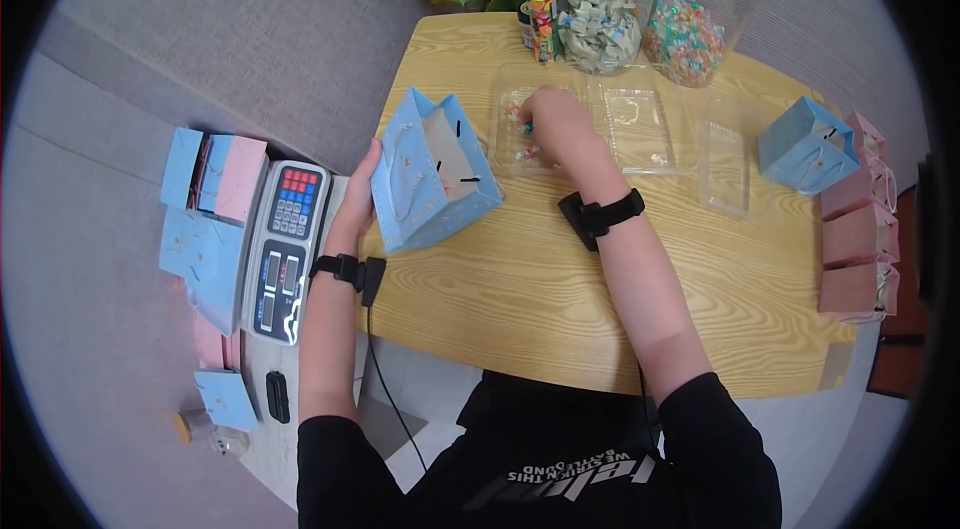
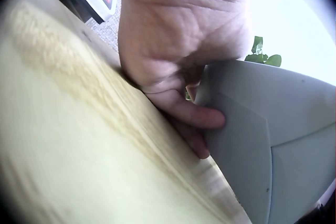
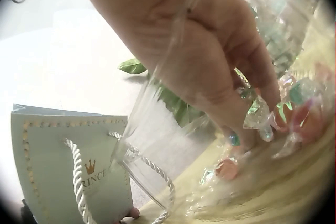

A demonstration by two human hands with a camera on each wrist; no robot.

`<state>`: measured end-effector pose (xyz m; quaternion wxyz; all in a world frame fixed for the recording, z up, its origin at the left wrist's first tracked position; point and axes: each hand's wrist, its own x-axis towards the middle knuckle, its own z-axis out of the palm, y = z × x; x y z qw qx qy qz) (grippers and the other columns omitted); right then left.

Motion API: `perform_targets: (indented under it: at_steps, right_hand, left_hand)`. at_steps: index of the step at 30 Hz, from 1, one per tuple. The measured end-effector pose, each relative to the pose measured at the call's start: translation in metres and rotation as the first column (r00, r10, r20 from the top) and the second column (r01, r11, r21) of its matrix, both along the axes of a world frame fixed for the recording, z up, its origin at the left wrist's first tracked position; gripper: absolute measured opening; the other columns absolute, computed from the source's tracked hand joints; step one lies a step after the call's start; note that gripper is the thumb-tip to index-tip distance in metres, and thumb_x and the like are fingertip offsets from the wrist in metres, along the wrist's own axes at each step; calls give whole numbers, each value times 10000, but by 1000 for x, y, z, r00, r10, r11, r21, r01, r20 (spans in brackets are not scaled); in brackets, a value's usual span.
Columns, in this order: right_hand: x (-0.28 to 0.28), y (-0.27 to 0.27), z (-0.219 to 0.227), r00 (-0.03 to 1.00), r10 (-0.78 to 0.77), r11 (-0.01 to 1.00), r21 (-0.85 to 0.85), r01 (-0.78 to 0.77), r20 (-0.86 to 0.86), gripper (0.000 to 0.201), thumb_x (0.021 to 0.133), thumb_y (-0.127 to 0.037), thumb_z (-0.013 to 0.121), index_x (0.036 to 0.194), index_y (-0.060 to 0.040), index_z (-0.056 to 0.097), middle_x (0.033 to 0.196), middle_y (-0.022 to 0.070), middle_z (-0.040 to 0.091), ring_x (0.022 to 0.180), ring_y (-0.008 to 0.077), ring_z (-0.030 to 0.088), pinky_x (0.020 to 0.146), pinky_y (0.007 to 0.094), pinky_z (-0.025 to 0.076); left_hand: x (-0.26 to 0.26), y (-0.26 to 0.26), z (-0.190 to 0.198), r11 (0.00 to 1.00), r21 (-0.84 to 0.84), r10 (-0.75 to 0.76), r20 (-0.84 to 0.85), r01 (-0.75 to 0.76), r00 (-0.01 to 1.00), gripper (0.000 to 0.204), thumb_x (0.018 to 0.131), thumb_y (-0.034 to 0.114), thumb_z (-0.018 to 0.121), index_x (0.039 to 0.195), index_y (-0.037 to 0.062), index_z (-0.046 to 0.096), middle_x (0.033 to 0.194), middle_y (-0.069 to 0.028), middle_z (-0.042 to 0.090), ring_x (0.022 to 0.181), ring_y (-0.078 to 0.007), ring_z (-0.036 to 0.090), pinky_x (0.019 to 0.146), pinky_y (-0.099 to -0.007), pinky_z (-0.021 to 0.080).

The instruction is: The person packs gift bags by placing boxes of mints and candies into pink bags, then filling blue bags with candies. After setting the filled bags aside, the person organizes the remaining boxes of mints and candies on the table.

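Note:
My left hand (image 1: pixel 360 191) holds a light-blue paper gift bag (image 1: pixel 407 191) by its left side; the bag's open top faces up and right. In the left wrist view, bent fingertips (image 2: pixel 210 119) press against the bag's pale underside. My right hand (image 1: pixel 563 124) reaches down into the left part of a clear plastic tray (image 1: pixel 497 144). There its fingers pinch at a shiny wrapped candy (image 3: pixel 257 115), with more wrapped candies (image 3: pixel 307 119) beside them. The bag's crown print and white rope handle (image 3: pixel 79 182) appear in the right wrist view.
Behind the tray stand clear jars of silvery wrapped pieces (image 1: pixel 600 34) and colourful candies (image 1: pixel 685 41), beside a yellow-lidded tube (image 1: pixel 541 14). Another blue bag (image 1: pixel 808 149) and several pink bags (image 1: pixel 858 234) line the right edge. A scale (image 1: pixel 290 249) sits at left.

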<state>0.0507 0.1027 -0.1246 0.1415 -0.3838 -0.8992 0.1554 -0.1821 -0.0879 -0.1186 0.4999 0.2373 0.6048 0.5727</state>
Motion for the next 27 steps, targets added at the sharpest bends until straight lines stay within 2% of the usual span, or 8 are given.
perform_targets:
  at_steps: [2,6,8,15,18,20,23,27]
  right_hand:
    - [2,1,2,998,-11,1000,-23,10,-62,222,709,9,666,903,-83,723,959,173,657,901,338,636,803,405,511]
    - [7,2,15,993,-64,992,-115,52,-103,241,725,3,643,936,-82,722,978,175,658,887,333,643,780,399,518]
    - [11,3,19,992,-73,991,-123,60,-102,225,737,-14,638,941,-65,718,975,177,662,856,320,655,750,388,522]
    - [22,3,45,968,-33,994,-106,7,-248,226,750,-71,683,971,-28,698,881,170,672,765,290,660,716,361,521]
    - [21,-10,68,910,55,993,-77,-95,-411,238,760,-95,703,984,-14,692,841,140,665,681,233,648,666,329,521]
    - [13,-29,81,834,59,920,-294,-258,-548,232,769,-99,705,981,-6,692,815,104,654,638,165,623,620,292,511]
    - [-2,-53,83,739,119,813,-362,-456,-663,228,756,-131,684,961,-34,705,815,165,665,640,250,662,624,341,513]
    - [-13,-68,80,789,124,802,-407,-437,-602,226,750,-147,683,941,-27,704,827,182,669,694,276,663,653,353,513]
  left_hand:
    - [1,0,1,1000,-11,-9,-4,9,1000,697,956,551,415,1347,-25,432,1274,-199,542,1160,-255,540,987,-344,434]
    - [3,-1,3,1000,-15,-20,0,20,1000,705,954,553,417,1355,-27,423,1280,-203,537,1166,-257,536,987,-345,434]
    - [4,-1,2,1000,-1,8,2,-8,1000,648,947,563,436,1270,6,513,1127,-117,611,997,-185,592,882,-306,482]
    - [9,-2,7,1000,-15,20,-7,-20,1000,658,936,582,443,1246,9,532,1104,-114,619,985,-180,592,869,-301,484]
    - [5,-2,5,1000,2,16,-3,-16,1000,652,934,586,443,1230,13,544,1087,-110,624,971,-177,595,856,-300,489]
    - [1,-3,4,999,-29,-22,9,22,1000,726,947,569,423,1356,-31,419,1300,-206,519,1193,-255,517,1000,-346,423]
    - [1,-3,4,999,-17,-28,8,28,1000,711,953,560,419,1353,-28,423,1297,-197,521,1185,-250,521,993,-341,428]
    - [2,-3,3,1000,2,-14,11,14,1000,687,961,545,416,1342,-26,433,1282,-187,532,1168,-239,532,985,-334,434]
